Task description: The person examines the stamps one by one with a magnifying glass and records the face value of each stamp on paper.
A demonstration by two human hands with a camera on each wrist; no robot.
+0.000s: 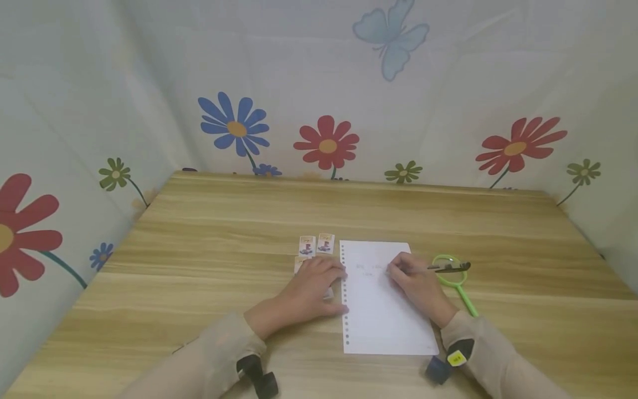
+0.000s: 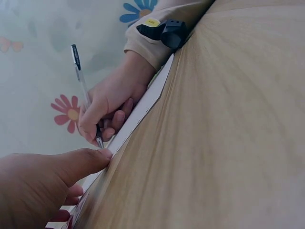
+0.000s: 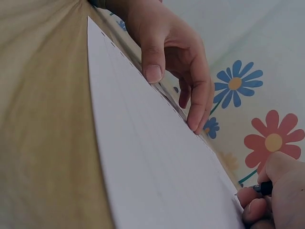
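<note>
A white sheet of paper (image 1: 384, 316) with holes along its left edge lies on the table, with faint handwriting near its top. My right hand (image 1: 416, 285) grips a pen (image 2: 82, 81) with a clear barrel and black ends, its tip down at the paper. In the right wrist view the pen's dark grip (image 3: 265, 188) shows between the fingers. My left hand (image 1: 311, 288) rests at the paper's left edge, thumb and fingertips touching it. Under and beyond that hand lie several small picture cards (image 1: 307, 245), some partly covered by it.
A green-rimmed magnifying glass (image 1: 466, 299) lies right of the paper, partly behind the pen and the right wrist. The wooden table (image 1: 199, 233) ends at a flowered cloth backdrop (image 1: 299, 72). Black cameras are strapped to both wrists.
</note>
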